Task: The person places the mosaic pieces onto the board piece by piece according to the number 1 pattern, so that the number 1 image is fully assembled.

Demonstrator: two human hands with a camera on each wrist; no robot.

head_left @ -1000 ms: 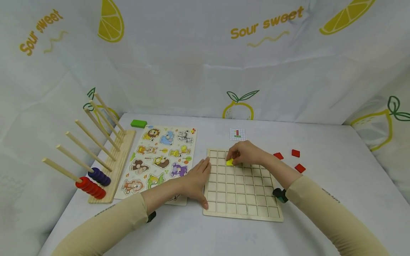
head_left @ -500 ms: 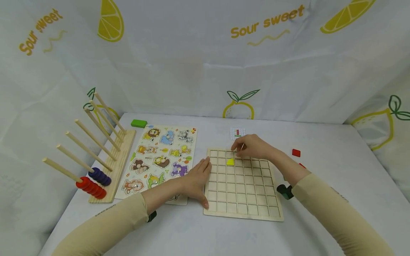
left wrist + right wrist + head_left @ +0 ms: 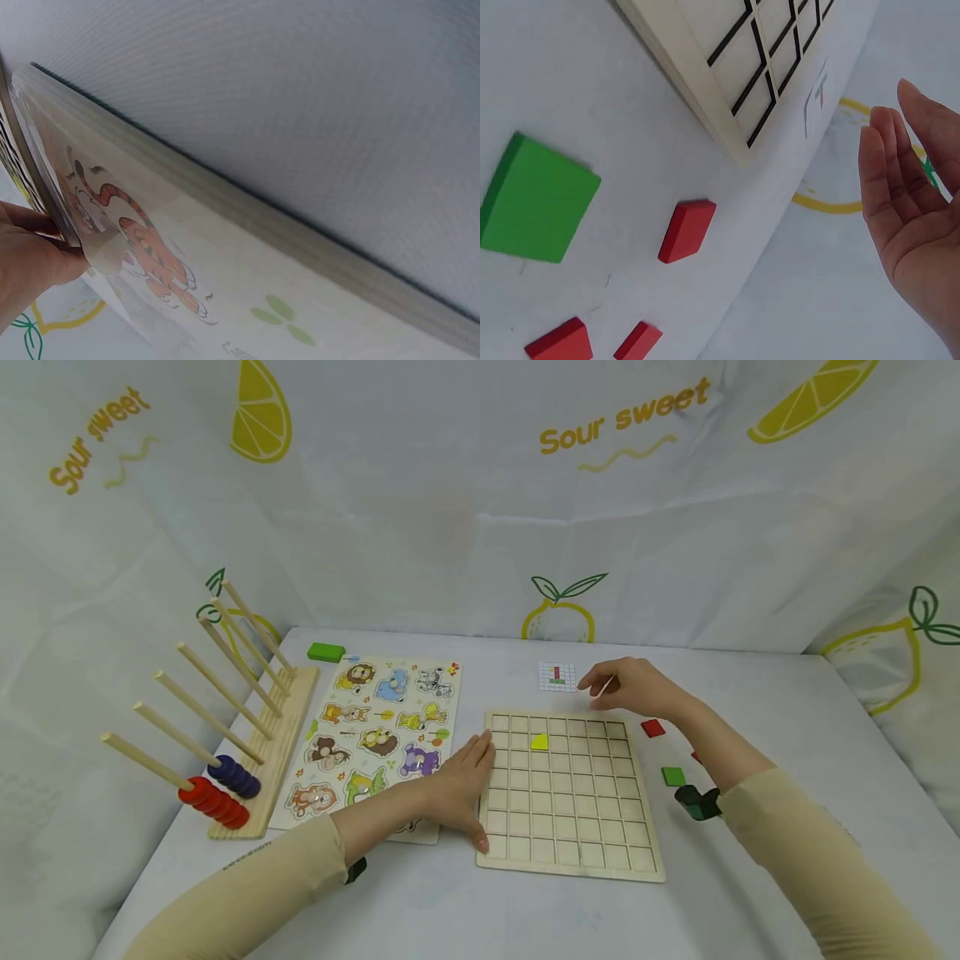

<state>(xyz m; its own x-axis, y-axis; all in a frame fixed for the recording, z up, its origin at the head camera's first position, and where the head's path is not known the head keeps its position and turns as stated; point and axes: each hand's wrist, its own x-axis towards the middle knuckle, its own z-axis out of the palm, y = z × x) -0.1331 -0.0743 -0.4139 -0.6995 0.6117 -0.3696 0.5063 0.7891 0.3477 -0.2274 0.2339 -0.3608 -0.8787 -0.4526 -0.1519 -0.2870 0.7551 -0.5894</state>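
Observation:
A wooden grid board [image 3: 570, 872] lies on the table with a yellow piece [image 3: 539, 742] sitting in one cell of its second row. Along the board's left edge rests my left hand [image 3: 459, 789], fingers straight and thumb spread at the near corner. My right hand [image 3: 633, 687] hovers past the board's far right corner with loosely bent fingers and nothing between them; the right wrist view shows its bare palm [image 3: 922, 240]. Just left of its fingertips lies a small pattern card [image 3: 557, 677] printed with red and green squares.
Right of the board lie a green tile [image 3: 672, 777] and red tiles [image 3: 653, 727], one partly behind the right forearm. An animal puzzle board [image 3: 300, 818] lies left, beside a wooden peg stand [image 3: 262, 777] with red and purple rings. A green block [image 3: 326, 652] sits at the back.
My right hand has let go of the yellow piece, leaving it in the grid, and has moved away to the right past the board's far edge. The left hand has stayed in place.

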